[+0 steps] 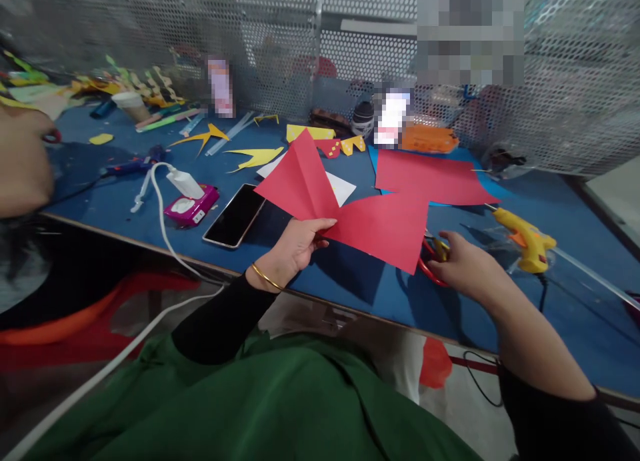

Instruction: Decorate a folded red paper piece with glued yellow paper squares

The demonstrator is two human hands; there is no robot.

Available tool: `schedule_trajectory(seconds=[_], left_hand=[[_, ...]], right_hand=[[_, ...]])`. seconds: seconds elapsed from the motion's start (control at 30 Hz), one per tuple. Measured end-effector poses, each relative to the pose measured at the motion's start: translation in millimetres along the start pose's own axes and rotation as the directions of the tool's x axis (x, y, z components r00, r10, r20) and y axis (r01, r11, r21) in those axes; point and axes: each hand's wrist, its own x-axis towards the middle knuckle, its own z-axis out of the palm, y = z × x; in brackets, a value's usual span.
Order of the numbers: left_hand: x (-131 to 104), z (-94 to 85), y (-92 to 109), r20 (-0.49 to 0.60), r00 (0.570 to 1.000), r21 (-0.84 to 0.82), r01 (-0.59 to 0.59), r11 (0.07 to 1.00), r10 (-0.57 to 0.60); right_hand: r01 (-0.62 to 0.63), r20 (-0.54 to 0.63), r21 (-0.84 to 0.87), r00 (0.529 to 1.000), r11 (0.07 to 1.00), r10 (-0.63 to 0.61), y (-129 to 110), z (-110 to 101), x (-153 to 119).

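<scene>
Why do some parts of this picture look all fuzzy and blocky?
Head view: blocky patches hide bits along the mesh wall; the far left edge is smeared by blur; the table bends from lens distortion; the red paper in the left hand casts a dark shadow; the right hand on the scissors looks sharp.

blue table strewn with craft things

on it lie a phone, a pink wipes pack, a yellow glue gun, a flat red sheet and yellow paper cutouts (scattered toward the back).
</scene>
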Motion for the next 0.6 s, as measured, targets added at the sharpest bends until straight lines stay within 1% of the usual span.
schedule_trajectory(seconds=[0.07, 0.1, 0.17, 0.23, 0.3, 0.33, 0.4, 0.47, 0.53, 0.6], left_hand=[[2, 0.4, 0, -0.013, 1.0, -0.003, -0.005, 1.0, 0.005], [3, 0.8, 0, -0.021, 1.0, -0.002, -0.005, 1.0, 0.005], [5, 1.7, 1, -0.028, 1.0, 0.01, -0.01, 1.0, 0.011], [7, 2.4, 2, -0.029, 0.999, 0.026, -0.018, 1.0, 0.018], [9, 2.5, 1, -0.024, 1.0, 0.037, -0.019, 0.999, 0.02], [10, 2.3, 1, -0.022, 1.0, 0.041, -0.018, 0.999, 0.019], [12, 1.6, 0, -0.012, 1.0, 0.048, -0.015, 0.999, 0.015], [14, 1.1, -1, 0.002, 1.0, 0.053, -0.029, 0.998, 0.029], [15, 1.1, -1, 0.011, 0.999, 0.054, -0.047, 0.997, 0.046], [15, 1.8, -1, 0.007, 0.998, 0.058, -0.056, 0.997, 0.056]], right_hand=[[-0.044, 0.027, 0.109, 0.999, 0.993, 0.041, 14, -1, -8], [-0.059, 0.039, 0.194, 0.998, 0.979, 0.053, 21, -1, -15], [-0.085, 0.057, 0.404, 0.996, 0.911, 0.068, 31, -2, -33], [-0.112, 0.056, 0.551, 0.994, 0.827, 0.098, 37, -1, -56], [-0.11, -0.014, 0.666, 0.987, 0.738, 0.16, 41, 1, -82], [-0.087, -0.069, 0.707, 0.979, 0.702, 0.191, 42, 3, -94], [0.004, -0.127, 0.773, 0.981, 0.635, 0.149, 41, 7, -114], [0.04, -0.122, 0.818, 0.987, 0.574, 0.104, 37, 13, -128], [0.066, -0.1, 0.867, 0.994, 0.494, 0.043, 31, 19, -133], [0.095, -0.079, 0.914, 0.995, 0.396, -0.057, 25, 25, -131]])
